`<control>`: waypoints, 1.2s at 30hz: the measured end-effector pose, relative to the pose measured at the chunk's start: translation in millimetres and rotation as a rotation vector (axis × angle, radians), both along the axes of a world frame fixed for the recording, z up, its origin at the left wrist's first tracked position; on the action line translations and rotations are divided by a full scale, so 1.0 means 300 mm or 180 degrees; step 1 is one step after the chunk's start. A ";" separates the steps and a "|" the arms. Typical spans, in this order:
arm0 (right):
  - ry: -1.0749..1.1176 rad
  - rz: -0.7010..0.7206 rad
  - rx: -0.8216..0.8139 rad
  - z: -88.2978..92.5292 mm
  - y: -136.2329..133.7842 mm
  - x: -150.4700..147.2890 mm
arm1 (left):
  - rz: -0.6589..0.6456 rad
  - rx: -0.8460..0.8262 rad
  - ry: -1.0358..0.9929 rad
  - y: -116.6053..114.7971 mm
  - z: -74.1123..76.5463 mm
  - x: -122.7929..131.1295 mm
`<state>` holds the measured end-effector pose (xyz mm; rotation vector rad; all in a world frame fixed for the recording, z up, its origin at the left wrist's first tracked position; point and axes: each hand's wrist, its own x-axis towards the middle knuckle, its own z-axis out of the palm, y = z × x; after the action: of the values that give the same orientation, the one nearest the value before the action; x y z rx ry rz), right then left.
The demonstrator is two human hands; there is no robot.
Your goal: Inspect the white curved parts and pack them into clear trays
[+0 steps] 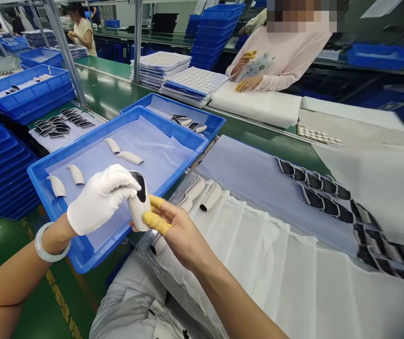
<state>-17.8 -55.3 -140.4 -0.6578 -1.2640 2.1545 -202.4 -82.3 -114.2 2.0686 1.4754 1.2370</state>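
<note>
In the lower middle of the head view, the gloved left hand (101, 200) and the right hand (177, 230), wearing yellow finger cots (156, 221), are both clamped on a curved white shell (138, 202) with a black inner face. It sits over the edge of a blue tray (54, 223) holding more white shells (76, 174).

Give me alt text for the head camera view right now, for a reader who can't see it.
A white-gloved left hand and a right hand wearing yellow finger cots hold a curved white part with a black face above a blue tray of similar white pieces. To the right, black pieces lie in rows on a ribbed pale blue sheet.
</note>
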 end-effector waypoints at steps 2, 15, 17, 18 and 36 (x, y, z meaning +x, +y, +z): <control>0.0011 -0.0036 -0.0005 0.004 -0.032 0.031 | 0.0038 0.0100 -0.0032 -0.035 0.003 0.032; -0.0100 -0.0841 0.0209 0.043 -0.194 0.173 | 0.0929 -0.0946 -0.1525 -0.126 -0.035 0.295; 0.0002 -0.0834 -0.0002 0.043 -0.207 0.196 | 0.1003 -0.0784 -0.1616 -0.122 -0.030 0.326; 0.0046 -0.0825 -0.0115 0.042 -0.213 0.207 | 0.0997 -0.0737 -0.1653 -0.122 -0.028 0.340; 0.0622 -0.0809 -0.0609 -0.007 -0.240 0.380 | 0.0130 -0.1026 -0.0891 -0.168 -0.048 0.458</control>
<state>96.3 -127.5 -142.5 -0.6296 -0.8326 2.0833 -65.0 -132.7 -128.6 1.5956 1.4783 1.1589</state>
